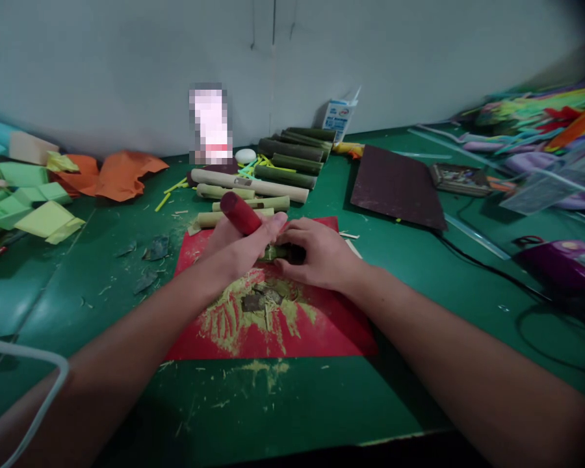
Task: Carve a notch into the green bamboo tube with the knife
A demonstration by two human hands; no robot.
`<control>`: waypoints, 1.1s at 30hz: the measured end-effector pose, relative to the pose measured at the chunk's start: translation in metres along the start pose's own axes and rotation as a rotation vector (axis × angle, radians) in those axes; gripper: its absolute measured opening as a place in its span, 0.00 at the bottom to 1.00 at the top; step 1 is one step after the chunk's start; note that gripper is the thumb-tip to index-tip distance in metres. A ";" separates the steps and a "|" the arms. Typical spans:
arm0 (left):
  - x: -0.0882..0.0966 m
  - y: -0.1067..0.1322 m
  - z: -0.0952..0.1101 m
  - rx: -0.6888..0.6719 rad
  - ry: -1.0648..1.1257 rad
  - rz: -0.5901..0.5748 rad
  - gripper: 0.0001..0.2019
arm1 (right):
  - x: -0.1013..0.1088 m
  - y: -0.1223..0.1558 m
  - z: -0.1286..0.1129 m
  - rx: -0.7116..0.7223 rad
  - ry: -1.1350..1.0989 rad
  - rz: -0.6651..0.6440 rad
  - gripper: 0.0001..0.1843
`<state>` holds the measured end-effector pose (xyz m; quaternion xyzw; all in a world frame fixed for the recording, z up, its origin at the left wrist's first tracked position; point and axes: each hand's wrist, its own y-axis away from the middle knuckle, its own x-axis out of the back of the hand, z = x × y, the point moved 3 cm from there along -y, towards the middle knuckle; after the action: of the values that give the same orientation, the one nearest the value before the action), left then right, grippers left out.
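Note:
My left hand [231, 244] is closed round a thick, round red handle [241, 212] that slants up to the left. Whatever is at its lower end is hidden by my fingers. My right hand [324, 253] grips a short green bamboo tube [274, 252], its dark open end facing right. Both hands meet at this tube, over a red sheet [341, 335]. Pale sawdust [227, 318] and dark bark-like scraps [256, 300] lie on the sheet just in front of my hands.
Cut bamboo tubes [285, 175] lie behind my hands. A blurred phone-like screen [211, 123] and a drink carton [338, 117] stand by the wall. Left are folded papers [43, 218]; right, a dark board [394, 185], a purple device [560, 266] with a cable, and colourful pipe cleaners [541, 117].

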<state>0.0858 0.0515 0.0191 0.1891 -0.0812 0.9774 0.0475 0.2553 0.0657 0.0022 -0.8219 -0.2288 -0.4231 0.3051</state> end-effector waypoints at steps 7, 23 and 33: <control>0.001 0.001 0.002 0.001 -0.144 -0.011 0.26 | -0.001 0.000 0.000 -0.003 -0.008 -0.004 0.14; -0.008 0.001 0.003 0.075 -0.208 0.104 0.14 | -0.006 -0.001 -0.003 -0.077 -0.026 0.012 0.09; -0.003 -0.005 0.001 0.123 -0.121 0.061 0.06 | 0.000 -0.001 -0.002 -0.125 0.027 0.006 0.17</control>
<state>0.0891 0.0564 0.0196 0.2476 -0.0292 0.9684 0.0010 0.2535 0.0653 0.0038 -0.8342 -0.1952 -0.4469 0.2574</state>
